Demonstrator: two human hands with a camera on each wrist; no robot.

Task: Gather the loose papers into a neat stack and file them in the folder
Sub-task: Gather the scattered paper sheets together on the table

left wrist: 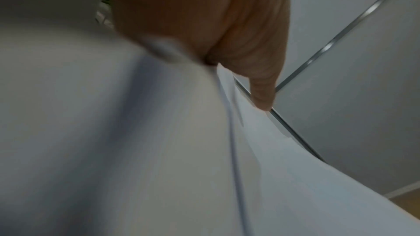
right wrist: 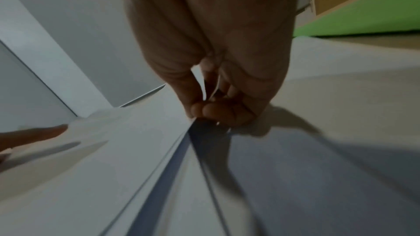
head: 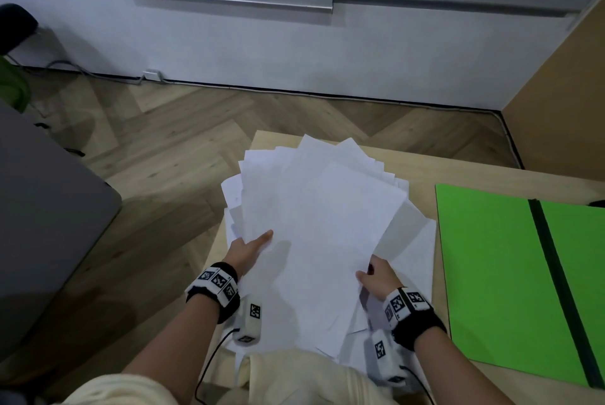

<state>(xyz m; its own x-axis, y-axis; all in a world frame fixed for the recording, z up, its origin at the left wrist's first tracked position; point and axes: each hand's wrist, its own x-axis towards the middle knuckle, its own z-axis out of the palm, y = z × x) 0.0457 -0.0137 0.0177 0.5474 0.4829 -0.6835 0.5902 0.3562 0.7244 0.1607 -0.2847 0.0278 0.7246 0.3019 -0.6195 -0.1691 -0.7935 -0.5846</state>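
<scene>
A fanned bundle of white papers (head: 314, 214) is lifted off the wooden table (head: 458, 172), its far ends splayed. My left hand (head: 250, 245) grips the bundle's left edge, thumb on top, the other fingers hidden beneath. My right hand (head: 373, 275) pinches the right edge between thumb and curled fingers; the right wrist view shows the fingertips (right wrist: 211, 110) clamped on the sheets (right wrist: 113, 168). In the left wrist view the thumb (left wrist: 261, 85) lies over the papers (left wrist: 159, 150). More white sheets (head: 415, 257) lie on the table beneath. The open green folder (head: 497, 260) lies flat to the right.
The table's left edge sits just left of the papers, with herringbone wood floor (head: 163, 149) beyond. A grey surface (head: 42, 201) stands at the left. A wooden panel (head: 563, 93) rises at the back right. The folder has a dark spine strip (head: 556, 277).
</scene>
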